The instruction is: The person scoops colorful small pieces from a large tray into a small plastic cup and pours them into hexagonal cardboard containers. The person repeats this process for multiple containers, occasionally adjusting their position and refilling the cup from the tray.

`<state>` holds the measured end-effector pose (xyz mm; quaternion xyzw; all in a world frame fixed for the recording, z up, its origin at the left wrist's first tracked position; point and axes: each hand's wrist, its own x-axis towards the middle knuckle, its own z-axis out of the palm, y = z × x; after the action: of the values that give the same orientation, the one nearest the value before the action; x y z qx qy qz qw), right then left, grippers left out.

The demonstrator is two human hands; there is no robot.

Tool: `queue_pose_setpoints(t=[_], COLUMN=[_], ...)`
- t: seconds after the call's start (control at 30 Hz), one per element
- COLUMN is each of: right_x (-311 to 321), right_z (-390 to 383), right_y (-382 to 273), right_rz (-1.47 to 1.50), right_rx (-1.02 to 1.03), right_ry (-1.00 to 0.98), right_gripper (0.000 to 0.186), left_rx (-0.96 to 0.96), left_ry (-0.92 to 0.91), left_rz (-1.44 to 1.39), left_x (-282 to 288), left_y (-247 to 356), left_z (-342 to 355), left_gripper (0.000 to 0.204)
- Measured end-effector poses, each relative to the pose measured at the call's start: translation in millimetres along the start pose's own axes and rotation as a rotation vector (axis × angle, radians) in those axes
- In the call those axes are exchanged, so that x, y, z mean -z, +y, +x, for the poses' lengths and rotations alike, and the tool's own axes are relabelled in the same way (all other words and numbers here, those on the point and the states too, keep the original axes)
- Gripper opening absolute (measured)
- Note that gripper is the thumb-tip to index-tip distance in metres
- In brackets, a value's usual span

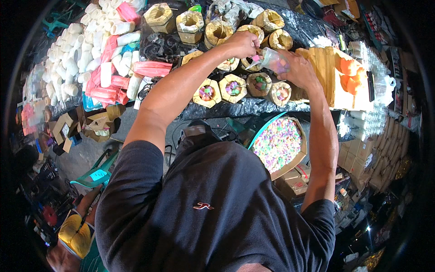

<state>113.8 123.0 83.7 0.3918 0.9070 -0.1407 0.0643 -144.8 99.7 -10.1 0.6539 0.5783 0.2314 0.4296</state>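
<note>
My right hand (297, 68) is wrapped round a clear plastic cup (274, 61) with coloured pieces in it. The cup is tilted, its mouth toward my left hand, over the hexagonal moulds. My left hand (244, 43) is closed, fingers curled, just beyond the cup's mouth; what it holds, if anything, is hidden. A small pink piece (256, 58) shows below its fingertips. In the near row, hexagonal moulds (198, 96) hold coloured chunks in their round hollows. Farther moulds (159, 18) of the same yellowish kind stand behind my hands, some with hollows showing no chunks.
White cylinders (68, 63) pile up at the left with pink-red wrapped bundles (152, 69). Yellow blocks (321, 65) and orange pieces (352, 75) lie at the right. Below the table edge sits a box of multicoloured chunks (278, 143). Another person (74, 233) is at the lower left.
</note>
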Motion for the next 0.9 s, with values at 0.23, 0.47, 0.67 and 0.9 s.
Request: queue_pose_setpoints(t=[0.23, 0.47, 0.67, 0.9], right_x=[-4.7, -5.9, -122.7, -135.4], right_z=[-17.8, -95.0, -191.7, -219.3], right_y=[-6.9, -37.4, -62.0, -71.1], right_rz=[0.138, 0.539, 0.681, 0.79], right_rx=[-0.121, -0.475, -0.573, -0.701], right_ry=[0.024, 0.375, 0.946, 0.946], right_gripper=[0.076, 0.076, 0.071, 0.082], left_rx=[-0.025, 0.032, 0.015, 0.072], left_ry=[-0.014, -0.071, -0.04, -0.11], left_rz=[-0.021, -0.224, -0.272, -0.285], left_x=[-2.9, -6.4, -5.8, -3.7], left_y=[-5.3, -9.6, -13.5, -17.6], left_z=[0.3, 2.0, 0.3, 4.0], left_gripper=[0.033, 0.029, 0.025, 0.022])
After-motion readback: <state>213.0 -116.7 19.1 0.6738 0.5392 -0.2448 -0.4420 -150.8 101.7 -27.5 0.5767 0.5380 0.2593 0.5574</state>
